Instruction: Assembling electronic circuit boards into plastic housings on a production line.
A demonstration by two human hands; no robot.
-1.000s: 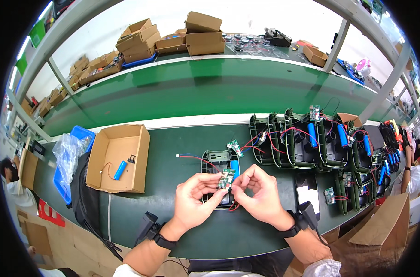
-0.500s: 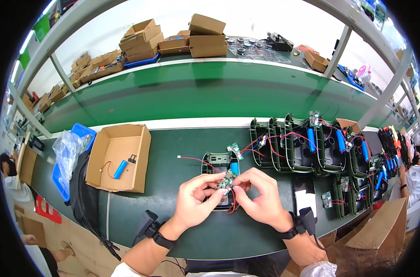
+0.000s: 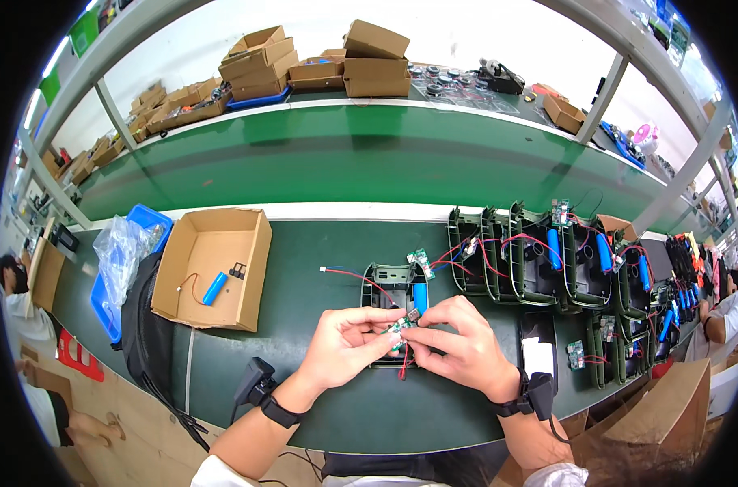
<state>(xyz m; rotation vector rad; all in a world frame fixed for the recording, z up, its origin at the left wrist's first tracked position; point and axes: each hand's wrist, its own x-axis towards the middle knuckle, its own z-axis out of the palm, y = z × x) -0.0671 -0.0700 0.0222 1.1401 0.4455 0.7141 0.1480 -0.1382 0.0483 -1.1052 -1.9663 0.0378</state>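
Between thumb and fingers, my left hand pinches a small green circuit board. My right hand is closed too, its thumb and fingertips pressed to the board's right side and partly covering it. Below both hands lies a dark green plastic housing, its near part hidden by them. A blue cylindrical battery stands along the housing's right side. Another circuit board rests at its far right corner. A red wire runs out left to a small white plug, and more red wire hangs under the board.
An open cardboard box at left holds a blue battery and small black parts. Beside it are a blue tray and a black bag. Several housings with batteries and wires line the right. A dark flat tray lies before them.
The board has turned a little between my fingers. My right fingertips have moved in over its right side. The whole view has shifted slightly.
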